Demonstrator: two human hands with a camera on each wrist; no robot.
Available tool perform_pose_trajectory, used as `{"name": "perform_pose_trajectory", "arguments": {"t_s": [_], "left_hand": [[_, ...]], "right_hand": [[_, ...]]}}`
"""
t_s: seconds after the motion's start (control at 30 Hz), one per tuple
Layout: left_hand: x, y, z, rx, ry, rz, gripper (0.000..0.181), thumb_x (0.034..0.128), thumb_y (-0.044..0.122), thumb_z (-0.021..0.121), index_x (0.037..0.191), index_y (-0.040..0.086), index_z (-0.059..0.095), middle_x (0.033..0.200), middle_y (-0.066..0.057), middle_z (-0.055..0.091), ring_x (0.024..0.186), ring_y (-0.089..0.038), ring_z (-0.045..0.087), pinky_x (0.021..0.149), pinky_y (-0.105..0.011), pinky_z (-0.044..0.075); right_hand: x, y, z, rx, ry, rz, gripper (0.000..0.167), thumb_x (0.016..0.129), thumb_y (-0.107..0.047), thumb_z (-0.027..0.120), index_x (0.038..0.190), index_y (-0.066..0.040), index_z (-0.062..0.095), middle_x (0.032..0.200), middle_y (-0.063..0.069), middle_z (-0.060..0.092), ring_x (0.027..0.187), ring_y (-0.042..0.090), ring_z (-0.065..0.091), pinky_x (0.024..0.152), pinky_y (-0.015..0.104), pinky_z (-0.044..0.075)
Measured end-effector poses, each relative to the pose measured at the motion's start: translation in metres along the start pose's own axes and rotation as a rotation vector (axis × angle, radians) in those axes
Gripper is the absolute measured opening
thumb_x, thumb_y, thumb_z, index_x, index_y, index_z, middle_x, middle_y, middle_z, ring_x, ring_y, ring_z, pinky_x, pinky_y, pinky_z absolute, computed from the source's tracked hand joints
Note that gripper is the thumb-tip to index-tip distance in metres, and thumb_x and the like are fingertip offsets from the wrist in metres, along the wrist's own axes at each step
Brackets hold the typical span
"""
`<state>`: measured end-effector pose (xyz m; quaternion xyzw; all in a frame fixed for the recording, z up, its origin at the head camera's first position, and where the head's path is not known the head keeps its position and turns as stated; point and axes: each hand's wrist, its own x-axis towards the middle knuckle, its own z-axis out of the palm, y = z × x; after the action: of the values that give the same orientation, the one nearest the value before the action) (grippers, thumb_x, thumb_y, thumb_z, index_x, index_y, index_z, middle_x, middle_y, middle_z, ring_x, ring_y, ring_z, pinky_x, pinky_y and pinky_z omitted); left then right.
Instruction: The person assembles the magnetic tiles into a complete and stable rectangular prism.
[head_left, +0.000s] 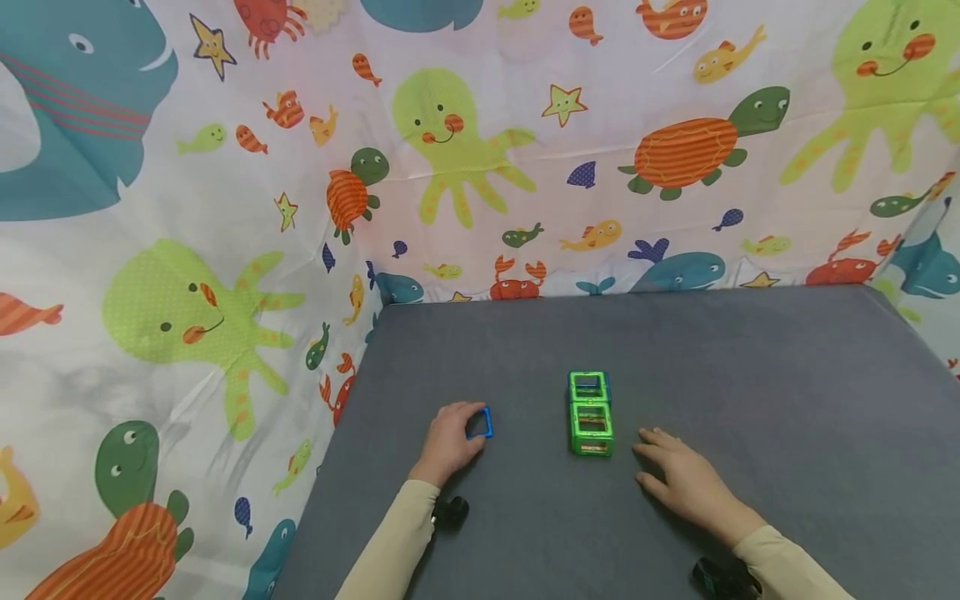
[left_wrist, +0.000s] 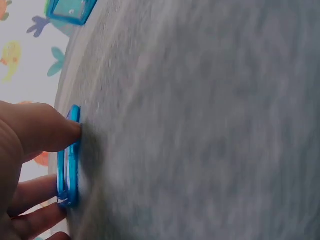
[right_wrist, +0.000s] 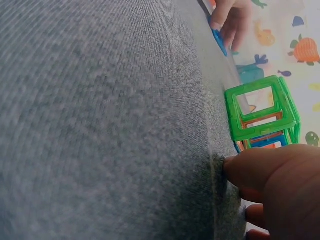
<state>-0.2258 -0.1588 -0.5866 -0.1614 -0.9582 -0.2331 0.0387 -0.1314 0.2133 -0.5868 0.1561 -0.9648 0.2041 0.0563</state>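
Observation:
In the head view my left hand (head_left: 448,442) pinches a blue square magnetic tile (head_left: 490,422) between thumb and fingers, low over the grey table. The left wrist view gives this blue tile (left_wrist: 73,172) edge-on, the thumb on one side. To its right stands a block built of magnetic tiles (head_left: 591,403), green on top, with blue and orange frames showing through. My right hand (head_left: 693,479) lies just right of that block, fingers extended and holding nothing. Seen from the right wrist, the green end of the block (right_wrist: 260,132) rises past my thumb, apart from it.
The grey table (head_left: 525,533) stretches around both hands. A curtain (head_left: 315,292) printed with sea animals hangs along its back and sides. Dark wrist cameras (head_left: 452,512) are strapped under both sleeves.

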Motion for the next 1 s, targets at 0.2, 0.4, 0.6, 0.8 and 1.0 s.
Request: {"name": "perform_pose_trajectory", "arguments": {"t_s": [0.2, 0.4, 0.6, 0.8, 1.0], "left_hand": [[-0.005, 0.021, 0.001, 0.029, -0.05, 0.008, 0.054, 0.0813, 0.018, 0.08, 0.134, 0.015, 0.067, 0.126, -0.012, 0.068, 0.112, -0.032, 0.059, 0.093, -0.048, 0.052], [-0.014, 0.045, 0.006, 0.042, -0.131, -0.034, 0.06, 0.0779, 0.031, 0.086, 0.133, 0.018, 0.068, 0.116, -0.009, 0.066, 0.1, -0.024, 0.059, 0.084, -0.041, 0.053], [-0.023, 0.06, 0.011, -0.058, -0.212, -0.065, 0.058, 0.076, 0.031, 0.088, 0.128, 0.014, 0.068, 0.092, -0.002, 0.061, 0.076, -0.013, 0.052, 0.066, -0.029, 0.045], [-0.028, 0.07, 0.015, -0.244, -0.277, -0.071, 0.045, 0.0825, 0.025, 0.082, 0.123, 0.011, 0.07, 0.073, 0.005, 0.057, 0.062, -0.006, 0.047, 0.057, -0.023, 0.037], [-0.033, 0.081, 0.018, -0.451, -0.357, -0.119, 0.035, 0.0891, 0.019, 0.074, 0.123, 0.011, 0.07, 0.074, 0.001, 0.058, 0.053, -0.008, 0.056, 0.052, -0.026, 0.05]], "right_hand": [[0.0, 0.001, 0.001, -0.004, 0.015, -0.004, 0.044, 0.085, -0.019, 0.081, 0.121, 0.003, 0.071, 0.136, 0.026, 0.063, 0.13, 0.049, 0.056, 0.1, 0.062, 0.048], [0.0, 0.002, 0.003, -0.005, 0.024, -0.008, 0.043, 0.085, -0.019, 0.08, 0.121, 0.003, 0.071, 0.136, 0.026, 0.063, 0.13, 0.049, 0.056, 0.101, 0.062, 0.048], [0.0, 0.003, 0.004, -0.002, 0.027, -0.014, 0.043, 0.085, -0.019, 0.08, 0.12, 0.004, 0.071, 0.136, 0.026, 0.063, 0.13, 0.049, 0.056, 0.102, 0.062, 0.047], [0.0, 0.003, 0.005, 0.001, 0.022, -0.009, 0.043, 0.085, -0.02, 0.08, 0.121, 0.003, 0.071, 0.137, 0.025, 0.063, 0.131, 0.048, 0.056, 0.103, 0.062, 0.046], [-0.001, 0.004, 0.004, 0.007, 0.027, -0.005, 0.044, 0.085, -0.02, 0.08, 0.122, 0.002, 0.071, 0.137, 0.025, 0.063, 0.131, 0.048, 0.055, 0.104, 0.062, 0.046]]}}
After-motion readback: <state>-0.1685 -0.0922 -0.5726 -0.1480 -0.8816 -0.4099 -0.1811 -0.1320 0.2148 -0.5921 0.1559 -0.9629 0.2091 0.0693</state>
